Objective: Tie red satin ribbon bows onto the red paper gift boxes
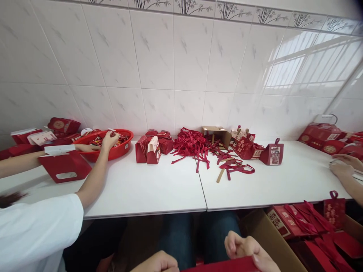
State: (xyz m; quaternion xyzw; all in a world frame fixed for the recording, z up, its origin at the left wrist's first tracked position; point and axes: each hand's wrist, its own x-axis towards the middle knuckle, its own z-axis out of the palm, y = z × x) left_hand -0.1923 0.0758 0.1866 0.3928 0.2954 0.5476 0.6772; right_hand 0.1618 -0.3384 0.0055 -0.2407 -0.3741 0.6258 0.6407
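Observation:
Both of my hands are low, below the table's front edge, over my lap. My right hand (246, 249) is curled, with its fingers closed on the top edge of a flat red paper box (224, 265) at the bottom of the view. My left hand (157, 262) is a closed fist just left of that red piece; what it grips is cut off by the picture's edge. On the white table (159, 192) ahead lie a heap of red ribbons (193, 145) and folded red gift boxes (149, 150).
A person in a white T-shirt (34, 230) at the left reaches into a red basin (113, 153) of sweets, beside a red bag (65, 166). Another person's hands (344, 166) rest at the right. A carton (300, 234) of red boxes stands by my right knee. More boxes (255, 149) line the tiled wall.

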